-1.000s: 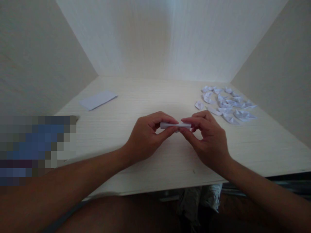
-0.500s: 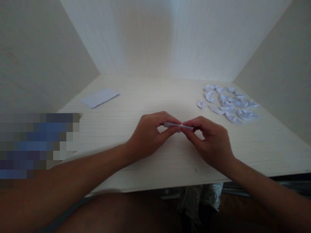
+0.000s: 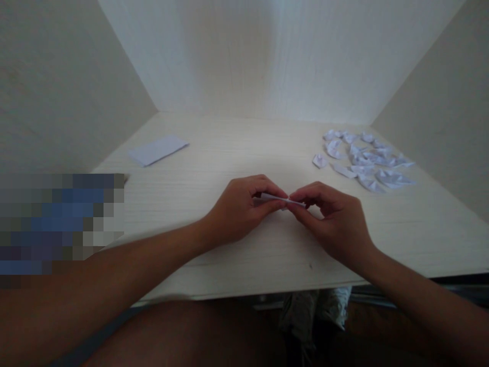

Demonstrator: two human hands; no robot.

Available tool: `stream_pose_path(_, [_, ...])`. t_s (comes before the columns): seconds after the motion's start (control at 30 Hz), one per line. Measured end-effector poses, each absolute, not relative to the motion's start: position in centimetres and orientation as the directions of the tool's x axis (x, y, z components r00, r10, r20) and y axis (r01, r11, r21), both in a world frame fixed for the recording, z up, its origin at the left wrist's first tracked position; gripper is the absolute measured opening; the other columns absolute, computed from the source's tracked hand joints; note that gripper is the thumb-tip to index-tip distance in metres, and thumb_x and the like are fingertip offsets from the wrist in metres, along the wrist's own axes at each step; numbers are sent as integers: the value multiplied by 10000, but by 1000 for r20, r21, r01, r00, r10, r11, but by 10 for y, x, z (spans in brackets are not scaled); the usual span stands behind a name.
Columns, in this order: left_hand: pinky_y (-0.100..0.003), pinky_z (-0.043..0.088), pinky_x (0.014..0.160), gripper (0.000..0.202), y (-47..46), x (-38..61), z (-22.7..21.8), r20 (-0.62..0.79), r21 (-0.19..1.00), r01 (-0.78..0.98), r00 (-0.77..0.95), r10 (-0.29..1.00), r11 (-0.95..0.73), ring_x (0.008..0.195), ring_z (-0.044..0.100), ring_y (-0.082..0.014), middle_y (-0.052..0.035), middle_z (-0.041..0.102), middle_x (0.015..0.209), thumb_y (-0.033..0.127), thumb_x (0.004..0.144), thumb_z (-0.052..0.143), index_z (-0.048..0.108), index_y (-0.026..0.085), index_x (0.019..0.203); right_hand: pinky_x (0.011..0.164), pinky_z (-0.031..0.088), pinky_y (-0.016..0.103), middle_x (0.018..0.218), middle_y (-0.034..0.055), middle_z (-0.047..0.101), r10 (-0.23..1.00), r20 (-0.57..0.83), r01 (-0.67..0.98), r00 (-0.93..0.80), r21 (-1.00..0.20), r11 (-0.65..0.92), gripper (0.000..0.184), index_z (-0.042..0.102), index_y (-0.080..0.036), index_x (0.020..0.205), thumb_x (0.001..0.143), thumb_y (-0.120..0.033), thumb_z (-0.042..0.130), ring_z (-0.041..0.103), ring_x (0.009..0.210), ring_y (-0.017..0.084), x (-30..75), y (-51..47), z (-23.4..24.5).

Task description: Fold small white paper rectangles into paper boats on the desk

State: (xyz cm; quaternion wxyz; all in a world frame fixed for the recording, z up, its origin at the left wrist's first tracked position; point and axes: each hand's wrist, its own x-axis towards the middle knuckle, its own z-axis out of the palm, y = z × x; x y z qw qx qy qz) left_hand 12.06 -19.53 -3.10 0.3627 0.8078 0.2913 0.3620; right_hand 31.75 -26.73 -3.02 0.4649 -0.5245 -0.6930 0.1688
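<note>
A small folded white paper [image 3: 269, 197] is pinched between my two hands above the middle of the table. My left hand [image 3: 244, 209] grips its left part, thumb below and fingers over the top. On its right end, my right hand [image 3: 332, 214] closes thumb and forefinger. The fingertips of both hands nearly meet at the paper's middle. Its layers stand slightly apart at the left end, and the fingers cover much of it.
Several folded white paper pieces [image 3: 362, 165] lie in a cluster at the back right. A flat stack of white paper [image 3: 158, 150] rests at the back left. Pale walls border the table [image 3: 229, 158] behind and on both sides. A blurred-out patch covers the left edge.
The paper's layers have spread a little at the left end. Both hands stay pinched on it in nearly the same place. The whole view has shifted slightly.
</note>
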Motion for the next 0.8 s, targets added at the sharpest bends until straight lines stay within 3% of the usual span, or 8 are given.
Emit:
stream_pose_path(0.17, [-289, 560, 707, 226, -195, 120, -31, 268, 885, 215, 492, 828, -414, 758, 734, -182, -50, 805, 856, 341, 830, 827, 793, 158, 958, 670, 533, 287, 821, 0, 752, 895, 440, 519, 74, -783, 342, 80, 749, -198, 904, 840, -209, 796, 674, 719, 136, 319, -266, -32])
stream_pose_path(0.4, [-257, 553, 753, 124, -196, 120, -27, 292, 873, 214, 490, 821, -438, 794, 740, -156, -27, 818, 873, 282, 869, 793, 823, 176, 928, 720, 551, 314, 888, 12, 765, 891, 436, 437, 126, -831, 345, 130, 747, -212, 947, 828, -207, 801, 692, 765, 150, 320, -266, -37])
stream_pose_path(0.8, [-266, 553, 751, 122, -197, 120, -27, 307, 869, 180, 534, 787, -461, 820, 741, -169, -41, 812, 884, 286, 880, 788, 834, 179, 919, 680, 522, 320, 878, 0, 783, 893, 435, 518, 116, -793, 319, 130, 769, -238, 956, 834, -231, 812, 657, 726, 155, 318, -268, -35])
